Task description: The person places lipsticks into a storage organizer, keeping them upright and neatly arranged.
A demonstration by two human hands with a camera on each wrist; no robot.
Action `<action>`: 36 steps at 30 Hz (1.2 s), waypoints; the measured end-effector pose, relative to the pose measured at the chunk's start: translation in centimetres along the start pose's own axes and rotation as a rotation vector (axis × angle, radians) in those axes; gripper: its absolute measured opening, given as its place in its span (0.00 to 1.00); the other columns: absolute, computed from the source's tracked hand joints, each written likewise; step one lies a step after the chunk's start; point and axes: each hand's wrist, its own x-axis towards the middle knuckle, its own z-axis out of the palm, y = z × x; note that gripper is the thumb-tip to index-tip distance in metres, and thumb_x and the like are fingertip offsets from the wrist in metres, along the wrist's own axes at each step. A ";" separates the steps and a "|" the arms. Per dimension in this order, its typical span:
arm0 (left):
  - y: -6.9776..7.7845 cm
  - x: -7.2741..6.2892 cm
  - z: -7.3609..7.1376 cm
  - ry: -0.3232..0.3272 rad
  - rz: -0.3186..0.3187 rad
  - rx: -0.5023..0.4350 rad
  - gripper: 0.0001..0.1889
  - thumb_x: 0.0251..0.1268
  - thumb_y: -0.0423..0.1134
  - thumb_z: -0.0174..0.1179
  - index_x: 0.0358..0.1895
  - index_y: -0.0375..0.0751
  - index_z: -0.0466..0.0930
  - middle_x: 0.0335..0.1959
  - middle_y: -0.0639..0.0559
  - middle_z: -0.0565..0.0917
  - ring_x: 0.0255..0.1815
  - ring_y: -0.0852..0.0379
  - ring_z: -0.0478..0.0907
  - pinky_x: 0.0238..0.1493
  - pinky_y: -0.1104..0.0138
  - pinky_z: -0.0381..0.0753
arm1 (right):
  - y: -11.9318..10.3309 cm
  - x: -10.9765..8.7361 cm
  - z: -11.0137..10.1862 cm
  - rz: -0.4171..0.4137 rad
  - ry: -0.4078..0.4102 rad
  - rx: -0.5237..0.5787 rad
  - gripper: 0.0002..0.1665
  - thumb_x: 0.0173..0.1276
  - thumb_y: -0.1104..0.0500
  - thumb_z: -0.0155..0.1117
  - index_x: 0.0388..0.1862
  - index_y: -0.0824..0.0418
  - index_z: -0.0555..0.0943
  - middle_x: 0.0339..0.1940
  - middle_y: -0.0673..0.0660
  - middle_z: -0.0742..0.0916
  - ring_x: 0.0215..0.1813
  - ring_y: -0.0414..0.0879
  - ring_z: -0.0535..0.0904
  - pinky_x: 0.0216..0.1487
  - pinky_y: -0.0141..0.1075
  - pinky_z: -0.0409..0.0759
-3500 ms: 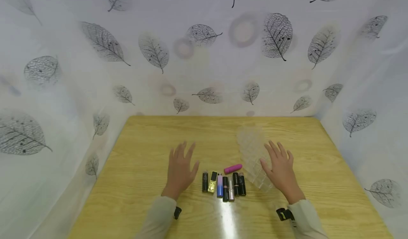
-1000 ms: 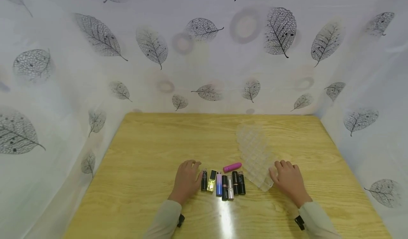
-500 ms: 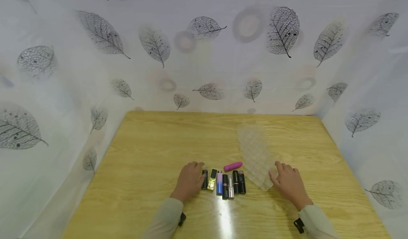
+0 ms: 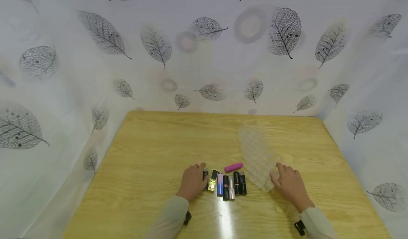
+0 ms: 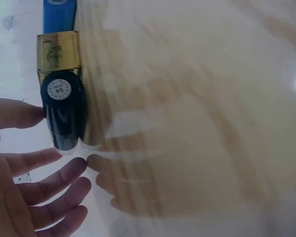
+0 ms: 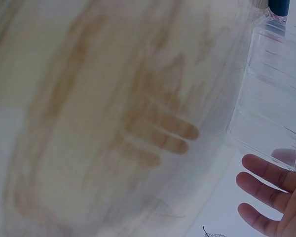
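In the head view, my left hand [image 4: 192, 183] is at the left end of a row of lipsticks, its thumb and index finger pinching a black lipstick [image 5: 64, 111]. The left wrist view has the thumb against its side and the index fingertip near its clear end. Beside it lie a gold lipstick with black [image 4: 213, 181], a purple-blue one [image 4: 220, 184], a silver one [image 4: 231, 188] and several black ones. A magenta lipstick [image 4: 234, 167] lies crosswise behind them. My right hand [image 4: 290, 184] touches the right edge of a clear compartmented organizer [image 4: 256, 157] with relaxed fingers.
Everything lies on a wood-grain table [image 4: 153, 147]. A white leaf-patterned curtain [image 4: 216, 65] surrounds its back and sides. Light glares off the table's front middle. Black straps [image 4: 299, 227] circle both wrists.
Both hands came down from a spread, raised pose. The left moved right onto the leftmost black lipstick; the right settled at the organizer's edge. The lipsticks and organizer look unmoved.
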 end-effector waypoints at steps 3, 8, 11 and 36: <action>0.3 0.1 0.0 -0.017 -0.013 -0.044 0.23 0.61 0.47 0.58 0.57 0.41 0.73 0.44 0.41 0.82 0.42 0.46 0.79 0.43 0.53 0.80 | 0.1 0.0 0.0 0.002 -0.010 0.000 0.24 0.67 0.49 0.56 0.51 0.69 0.72 0.38 0.66 0.83 0.39 0.60 0.79 0.36 0.54 0.76; 0.8 0.2 -0.3 -0.009 0.000 -0.070 0.20 0.59 0.43 0.61 0.53 0.40 0.75 0.38 0.43 0.82 0.32 0.50 0.79 0.32 0.59 0.80 | 0.1 0.0 0.0 -0.005 -0.009 0.001 0.24 0.67 0.50 0.57 0.50 0.69 0.72 0.37 0.66 0.83 0.39 0.60 0.79 0.37 0.54 0.77; 1.1 0.2 -0.5 0.000 0.000 -0.067 0.19 0.58 0.42 0.61 0.52 0.40 0.75 0.36 0.44 0.81 0.28 0.53 0.77 0.29 0.62 0.78 | 0.1 0.1 0.0 -0.006 -0.008 0.006 0.24 0.67 0.50 0.57 0.50 0.69 0.72 0.37 0.65 0.84 0.37 0.59 0.80 0.36 0.54 0.77; 1.6 0.2 -0.7 0.026 -0.208 -0.241 0.22 0.51 0.36 0.67 0.49 0.34 0.72 0.30 0.41 0.80 0.26 0.50 0.76 0.26 0.60 0.77 | 0.2 0.0 0.2 -0.019 0.017 0.014 0.24 0.67 0.50 0.57 0.49 0.69 0.73 0.35 0.65 0.84 0.35 0.58 0.79 0.35 0.53 0.77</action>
